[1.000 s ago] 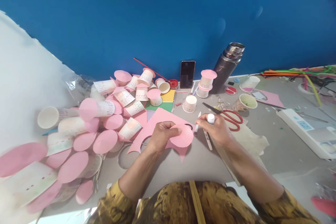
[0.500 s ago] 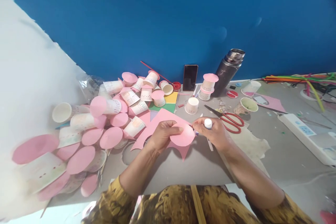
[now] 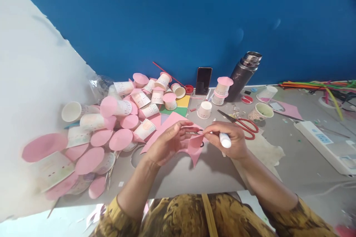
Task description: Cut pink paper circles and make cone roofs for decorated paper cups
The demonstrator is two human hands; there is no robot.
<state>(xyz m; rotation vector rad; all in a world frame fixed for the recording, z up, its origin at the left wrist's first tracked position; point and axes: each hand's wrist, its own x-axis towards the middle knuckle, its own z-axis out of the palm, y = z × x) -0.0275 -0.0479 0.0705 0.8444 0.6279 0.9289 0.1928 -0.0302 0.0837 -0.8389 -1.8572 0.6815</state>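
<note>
My right hand [image 3: 231, 139] pinches the edge of a pink paper circle [image 3: 196, 143] between thumb and fingertips. A white tube [image 3: 225, 140], like a glue stick, is tucked into the same hand with its end pointing toward me. The circle is tilted and seen partly edge-on. My left hand [image 3: 167, 142] is open beside it, fingers stretched toward the circle; whether they touch it I cannot tell. Under both hands lies a pink sheet [image 3: 155, 137] with curved cutouts. Just behind them, an upright white paper cup [image 3: 204, 110] stands near red-handled scissors [image 3: 246, 127].
Many paper cups with pink discs [image 3: 121, 139] are heaped at the left. Along the back are a phone [image 3: 203, 80], a stacked cup pair [image 3: 222, 90] and a dark flask [image 3: 244, 76]. A patterned cup [image 3: 263, 113] and power strip [image 3: 325, 144] sit to the right.
My left hand has let go of the pink circle and opened its fingers. The circle has turned from facing up to nearly edge-on, in my right hand. The white tube has tipped toward me.
</note>
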